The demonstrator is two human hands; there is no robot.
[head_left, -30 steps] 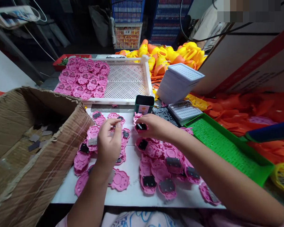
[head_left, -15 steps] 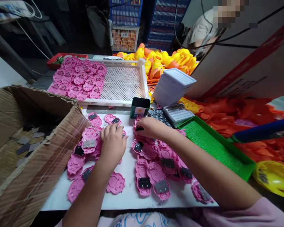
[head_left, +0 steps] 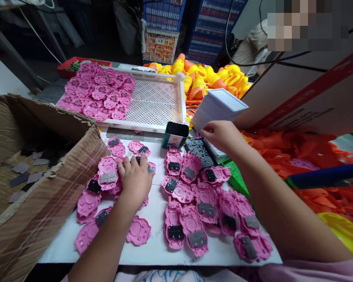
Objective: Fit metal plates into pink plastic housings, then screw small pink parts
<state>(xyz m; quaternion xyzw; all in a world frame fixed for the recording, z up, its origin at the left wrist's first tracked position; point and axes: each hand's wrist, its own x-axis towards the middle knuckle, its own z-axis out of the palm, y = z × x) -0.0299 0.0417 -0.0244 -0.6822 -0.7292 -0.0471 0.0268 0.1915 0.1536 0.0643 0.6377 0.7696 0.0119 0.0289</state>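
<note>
My left hand (head_left: 137, 178) rests over a cluster of pink plastic shells, fingers slightly apart, fingertips touching a shell with a dark panel. What lies under the palm is hidden. My right hand (head_left: 220, 135) is raised in front of a stack of white gridded trays (head_left: 216, 105), its fingers curled together; anything between them cannot be made out. Below it lies a black tray of small shiny pieces (head_left: 200, 152). To its left stands a dark green open tin (head_left: 175, 135). Several pink shells with black or grey panels (head_left: 191, 223) lie on the white sheet (head_left: 155, 250).
A cardboard box (head_left: 67, 164) with dark flat pieces stands left. Behind, a white perforated tray (head_left: 155, 98) bears pink parts. Yellow parts (head_left: 202, 76) are heaped at the back, orange parts (head_left: 291, 156) at right. A green tray (head_left: 237, 176) and a blue bar (head_left: 326, 175) are near my right arm.
My right hand has moved right and up, away from the pink shells by the tin, to the white tray stack. My left hand stays on its cluster. The view has shifted slightly.
</note>
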